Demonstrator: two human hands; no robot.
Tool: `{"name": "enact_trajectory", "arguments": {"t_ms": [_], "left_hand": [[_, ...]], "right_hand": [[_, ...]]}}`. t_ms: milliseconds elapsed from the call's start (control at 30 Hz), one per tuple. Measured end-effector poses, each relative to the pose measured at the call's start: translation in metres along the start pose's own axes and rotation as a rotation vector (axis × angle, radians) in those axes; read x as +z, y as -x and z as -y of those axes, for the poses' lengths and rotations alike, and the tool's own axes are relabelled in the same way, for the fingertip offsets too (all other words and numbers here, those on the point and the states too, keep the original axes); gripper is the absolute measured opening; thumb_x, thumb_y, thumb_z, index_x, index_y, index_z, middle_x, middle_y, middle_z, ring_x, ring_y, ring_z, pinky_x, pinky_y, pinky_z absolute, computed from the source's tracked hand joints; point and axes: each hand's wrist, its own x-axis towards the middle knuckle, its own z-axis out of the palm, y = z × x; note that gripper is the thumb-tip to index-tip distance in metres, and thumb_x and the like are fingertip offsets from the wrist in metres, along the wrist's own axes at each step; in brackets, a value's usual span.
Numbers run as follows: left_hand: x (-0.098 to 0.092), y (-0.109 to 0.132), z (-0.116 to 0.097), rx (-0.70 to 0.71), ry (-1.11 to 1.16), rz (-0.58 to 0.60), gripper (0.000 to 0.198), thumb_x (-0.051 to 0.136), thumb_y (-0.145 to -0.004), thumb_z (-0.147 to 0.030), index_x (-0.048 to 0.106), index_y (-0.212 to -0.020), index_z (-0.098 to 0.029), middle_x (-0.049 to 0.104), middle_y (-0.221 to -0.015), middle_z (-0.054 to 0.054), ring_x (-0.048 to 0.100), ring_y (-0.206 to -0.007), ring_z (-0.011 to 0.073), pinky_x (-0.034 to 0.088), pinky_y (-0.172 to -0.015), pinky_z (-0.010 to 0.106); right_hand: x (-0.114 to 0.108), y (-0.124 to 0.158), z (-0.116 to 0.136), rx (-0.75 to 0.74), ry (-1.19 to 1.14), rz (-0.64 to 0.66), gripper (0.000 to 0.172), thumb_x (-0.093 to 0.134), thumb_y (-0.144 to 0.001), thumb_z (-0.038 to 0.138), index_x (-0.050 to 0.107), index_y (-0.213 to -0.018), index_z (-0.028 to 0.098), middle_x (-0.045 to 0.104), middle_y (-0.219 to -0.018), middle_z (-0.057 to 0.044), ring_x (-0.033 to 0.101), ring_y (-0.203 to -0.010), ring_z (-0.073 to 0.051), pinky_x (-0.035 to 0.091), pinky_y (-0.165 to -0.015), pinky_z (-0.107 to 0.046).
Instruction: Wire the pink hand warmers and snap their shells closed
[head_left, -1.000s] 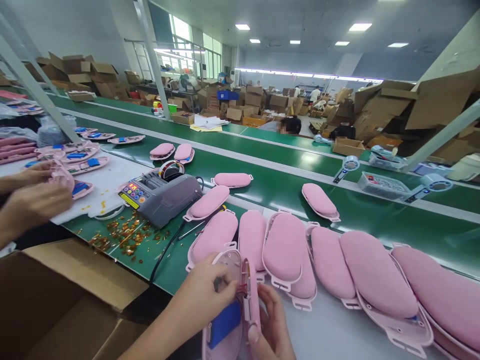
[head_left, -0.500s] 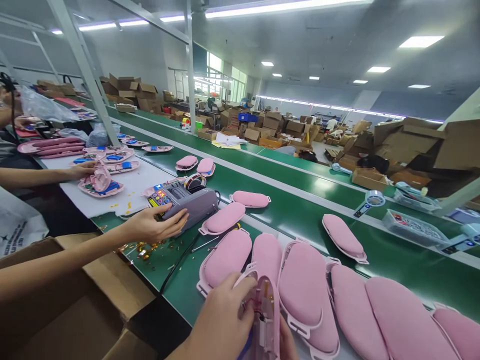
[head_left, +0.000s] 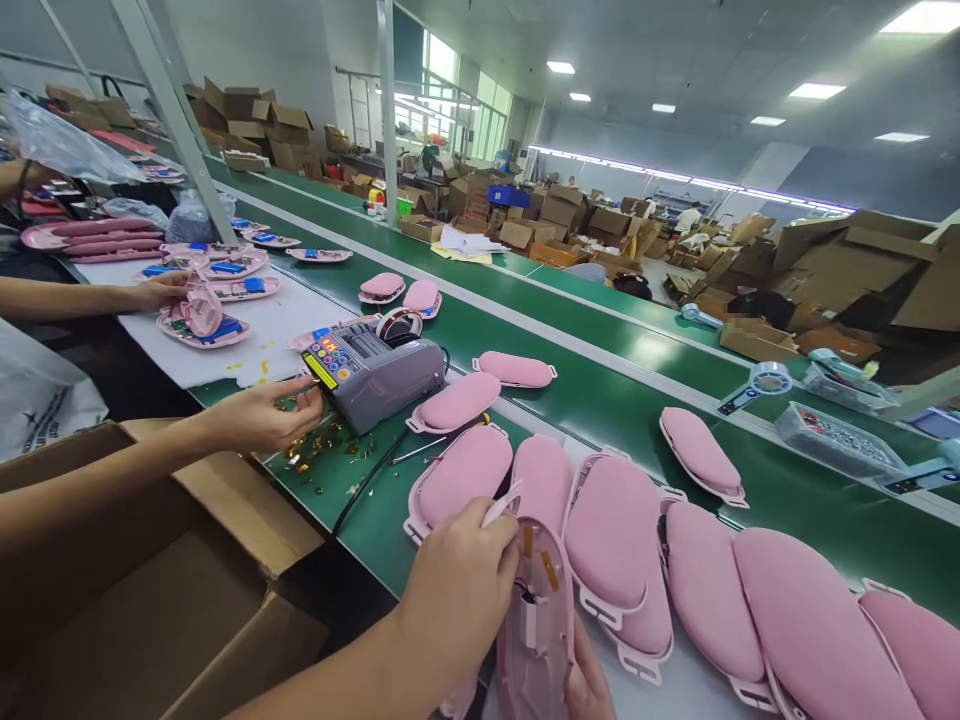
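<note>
Where left fingers (head_left: 504, 540) cover it, pink shell (head_left: 551, 640) (cropped)

At six o'clock in my head view, the left hand (head_left: 465, 575) and right hand (head_left: 589, 675) hold an open pink shell (head_left: 553, 640), two amber strips (head_left: 550, 570) stuck inside. I see pink cases (head_left: 709, 570) overlapping around four o'clock, a co-worker's hand (head_left: 279, 413) near a grey tape dispenser (head_left: 386, 378) toward nine, and an open cardboard box (head_left: 232, 500) at eight.
</note>
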Motion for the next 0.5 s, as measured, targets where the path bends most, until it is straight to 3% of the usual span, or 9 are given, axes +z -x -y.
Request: {"name": "enact_trajectory", "arguments": {"t_ms": [200, 367, 500], "left_hand": [[-0.003, 0.002, 0.003, 0.094, 0.106, 0.008, 0.020, 0.047, -0.089, -0.021, 0.066, -0.092, -0.026, 0.063, -0.095, 0.002, 0.061, -0.080, 0.0183, 0.044, -0.068, 0.029], [0.002, 0.001, 0.005, 0.086, 0.107, -0.031, 0.028, 0.045, -0.087, -0.014, 0.064, -0.102, -0.027, 0.063, -0.093, 0.001, 0.061, -0.080, 0.0178, 0.043, -0.066, 0.028], [0.006, -0.001, 0.006, 0.071, 0.144, -0.108, 0.040, 0.048, -0.087, -0.016, 0.058, -0.121, -0.033, 0.065, -0.097, 0.001, 0.062, -0.083, 0.0186, 0.044, -0.067, 0.029]], "right_hand": [[-0.009, -0.004, 0.000, 0.004, -0.002, 0.124, 0.047, 0.047, -0.087, 0.057, 0.060, -0.124, 0.031, 0.069, -0.114, -0.006, 0.064, -0.106, -0.033, 0.057, -0.078, -0.045], [0.004, 0.002, 0.021, 0.117, -0.192, 0.045, 0.059, 0.049, -0.083, 0.064, 0.059, -0.125, 0.023, 0.065, -0.121, -0.010, 0.059, -0.115, -0.032, 0.052, -0.088, -0.043], [0.013, 0.004, 0.036, 0.204, -0.367, -0.017, 0.058, 0.061, -0.080, 0.055, 0.056, -0.129, 0.023, 0.058, -0.132, -0.009, 0.053, -0.123, -0.030, 0.049, -0.095, -0.039]]}}
